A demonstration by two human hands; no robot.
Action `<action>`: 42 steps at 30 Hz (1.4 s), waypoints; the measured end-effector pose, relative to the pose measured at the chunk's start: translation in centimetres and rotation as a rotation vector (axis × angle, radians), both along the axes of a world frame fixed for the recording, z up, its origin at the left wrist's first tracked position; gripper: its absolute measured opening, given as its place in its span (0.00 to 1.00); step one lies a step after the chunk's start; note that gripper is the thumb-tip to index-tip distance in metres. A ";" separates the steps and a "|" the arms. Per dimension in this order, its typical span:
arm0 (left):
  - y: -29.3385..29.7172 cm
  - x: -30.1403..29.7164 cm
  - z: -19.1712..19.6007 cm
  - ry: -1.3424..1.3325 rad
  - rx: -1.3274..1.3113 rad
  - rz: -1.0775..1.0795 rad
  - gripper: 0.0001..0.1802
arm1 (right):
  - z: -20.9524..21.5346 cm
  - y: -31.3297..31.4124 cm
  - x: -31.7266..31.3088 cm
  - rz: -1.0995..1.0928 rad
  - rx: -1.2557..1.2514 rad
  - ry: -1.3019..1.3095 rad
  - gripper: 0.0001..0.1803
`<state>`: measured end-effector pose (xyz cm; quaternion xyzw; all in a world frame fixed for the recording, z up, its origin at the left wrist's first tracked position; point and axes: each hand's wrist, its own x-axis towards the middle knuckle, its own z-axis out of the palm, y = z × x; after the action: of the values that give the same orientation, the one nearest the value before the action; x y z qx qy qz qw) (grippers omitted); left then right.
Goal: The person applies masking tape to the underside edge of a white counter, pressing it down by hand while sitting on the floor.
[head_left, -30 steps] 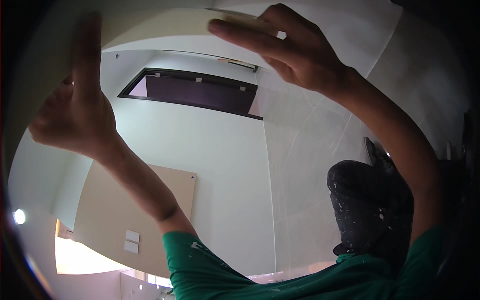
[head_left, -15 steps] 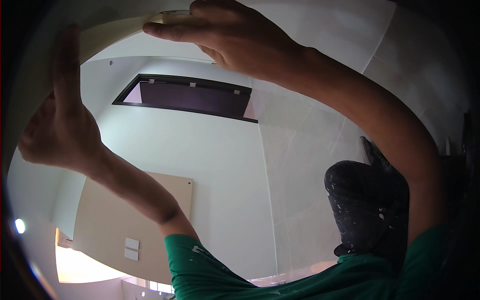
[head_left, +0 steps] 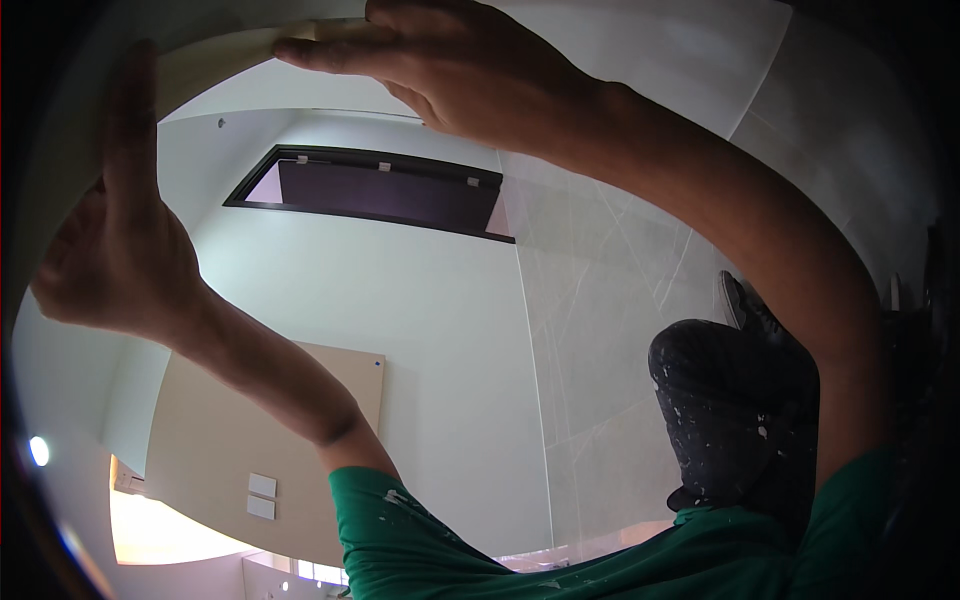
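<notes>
A pale cream band, which looks like a strip of masking tape (head_left: 215,65), curves across the upper left of the view. My left hand (head_left: 125,240) is at its left end, thumb stretched upward against it and the other fingers curled. At the other end my right hand (head_left: 450,70) reaches over from the right. Its fingers close around a cream, rounded thing like a tape roll (head_left: 340,28), mostly hidden by the hand and the top rim of the picture. The surface behind the band is dark and hard to make out.
A dark-framed opening (head_left: 385,190) lies in the pale wall (head_left: 430,300). Below left is a beige panel (head_left: 330,400) with two white plates (head_left: 262,496). Grey floor tiles (head_left: 600,300) extend on the right, beside my bent, paint-spotted knee (head_left: 710,390). A bright lamp (head_left: 39,451) shows far left.
My right hand has shifted slightly up and to the left, and less of the roll-like thing shows beside it. My left hand has stayed almost in place.
</notes>
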<state>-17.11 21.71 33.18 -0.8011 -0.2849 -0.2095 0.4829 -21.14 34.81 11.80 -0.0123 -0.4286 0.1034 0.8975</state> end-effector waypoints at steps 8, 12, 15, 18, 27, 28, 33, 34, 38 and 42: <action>3.6 -2.4 -1.5 0.392 0.048 -0.189 0.23 | -0.2 1.3 1.3 -0.059 0.040 -0.295 0.36; 4.9 -6.5 -0.4 0.270 0.000 -0.109 0.25 | -0.3 1.1 2.0 0.015 0.089 -0.341 0.36; 6.3 -5.6 -3.3 0.140 -0.120 -0.105 0.24 | 0.4 1.4 0.9 -0.048 0.043 -0.187 0.37; 5.4 -5.1 -3.6 0.199 0.006 0.036 0.22 | 0.1 0.0 1.0 0.274 -0.064 -0.280 0.26; 6.3 -7.4 -0.5 0.112 -0.265 -0.149 0.29 | -7.6 4.2 -4.0 -0.077 0.117 -0.160 0.42; 6.9 -7.0 -0.2 0.190 -0.242 -0.131 0.29 | -8.1 4.6 -4.6 -0.097 0.104 -0.163 0.43; 7.0 -6.1 0.8 0.206 -0.332 -0.168 0.30 | -6.0 3.5 -4.1 -0.119 -0.068 -0.477 0.40; 6.5 -5.5 1.0 0.253 -0.231 -0.106 0.30 | -4.7 3.9 -4.6 -0.110 -0.032 -0.370 0.40; 6.5 -6.8 0.2 0.320 0.117 0.021 0.31 | -2.5 4.9 -5.2 -0.135 0.006 -0.297 0.37; 5.4 -6.5 1.8 0.349 0.130 0.033 0.32 | -1.8 4.9 -4.7 -0.082 0.001 -0.386 0.37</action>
<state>-23.61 27.14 34.98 -0.7875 -0.1955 -0.0774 0.5793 -25.82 39.73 10.03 -0.0488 -0.5920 0.0622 0.8021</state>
